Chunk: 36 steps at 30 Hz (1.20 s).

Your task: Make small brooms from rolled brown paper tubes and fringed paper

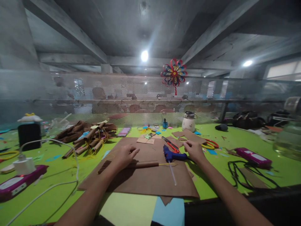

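My left hand (125,156) is over the brown kraft paper sheet, its thumb apart from loosely bent fingers. Just below it a rolled brown paper tube (148,164) lies on the sheet, with yellow string coming out of its right end. I cannot tell whether the hand touches the tube. On the right, my right hand (193,151) is closed in a pinch; whatever its fingertips hold is hidden. Beside it lies a blue glue gun (172,154) with a clear glue stick (172,174) projecting toward me. Red-handled scissors (171,145) rest behind the gun.
The kraft paper sheet (152,183) covers the middle of the green table (218,179). Several paper tubes (88,142) with yellow string are piled at left. Purple power strips (23,182) and cables lie at both sides. A white bottle (188,121) stands behind. Yellow-red scissors handles (210,144) lie right.
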Motion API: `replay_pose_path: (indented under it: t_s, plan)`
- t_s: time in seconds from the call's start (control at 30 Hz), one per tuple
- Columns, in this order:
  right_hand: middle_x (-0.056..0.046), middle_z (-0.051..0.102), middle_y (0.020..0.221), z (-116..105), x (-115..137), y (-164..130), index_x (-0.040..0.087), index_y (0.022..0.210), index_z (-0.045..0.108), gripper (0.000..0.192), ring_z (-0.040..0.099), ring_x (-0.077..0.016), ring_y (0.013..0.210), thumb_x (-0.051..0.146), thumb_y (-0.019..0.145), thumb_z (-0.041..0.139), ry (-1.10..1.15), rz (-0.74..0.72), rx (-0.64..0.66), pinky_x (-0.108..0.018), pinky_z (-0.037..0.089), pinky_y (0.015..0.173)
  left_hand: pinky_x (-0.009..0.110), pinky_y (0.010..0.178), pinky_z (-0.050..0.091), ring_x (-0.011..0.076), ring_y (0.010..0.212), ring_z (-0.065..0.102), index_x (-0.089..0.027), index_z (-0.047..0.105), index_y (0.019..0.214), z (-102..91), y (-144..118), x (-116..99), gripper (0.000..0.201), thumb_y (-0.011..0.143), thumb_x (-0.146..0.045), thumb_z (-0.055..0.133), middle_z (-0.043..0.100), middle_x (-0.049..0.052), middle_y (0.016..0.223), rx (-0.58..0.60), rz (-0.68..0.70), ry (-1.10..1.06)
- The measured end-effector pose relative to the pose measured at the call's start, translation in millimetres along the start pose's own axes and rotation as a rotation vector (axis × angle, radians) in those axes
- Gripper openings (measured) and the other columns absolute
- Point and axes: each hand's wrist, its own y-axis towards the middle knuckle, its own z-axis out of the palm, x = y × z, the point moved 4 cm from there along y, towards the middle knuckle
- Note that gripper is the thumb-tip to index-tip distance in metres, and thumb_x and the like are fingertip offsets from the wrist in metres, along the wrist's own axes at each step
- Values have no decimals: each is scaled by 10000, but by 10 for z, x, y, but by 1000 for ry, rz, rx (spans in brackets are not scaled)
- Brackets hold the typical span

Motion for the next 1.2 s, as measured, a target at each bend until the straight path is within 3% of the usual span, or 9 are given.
replay_pose_path:
  t_s: [0.2,0.57,1.0,1.2]
  plan:
    - [-20,564,460,2,-21,9,186,513,572,354,534,-169,490,426,745,451,9,-4,13,-255,374,515,254,590,331,154,637,515,-159,624,679,-29,-16,-57,354,852,-382,411,619,36,676,33,-23,15]
    - [-4,517,429,-1,-29,15,185,505,544,471,489,-144,442,516,815,417,23,-14,4,-239,354,468,255,577,321,149,621,486,-169,597,653,69,7,60,348,856,-387,415,604,38,669,43,-6,8]
    - [-2,514,426,-18,7,-9,193,484,530,450,468,-141,446,523,779,447,14,-15,-13,-247,328,475,252,554,291,137,591,481,-157,593,642,-5,-23,-55,376,855,-402,403,598,27,641,74,-29,30]
    - [-2,528,444,-37,37,-14,191,486,532,408,484,-145,469,464,778,452,21,-22,-11,-245,344,506,261,557,285,146,592,483,-168,603,647,44,3,-4,379,851,-417,404,602,31,637,83,-16,35]
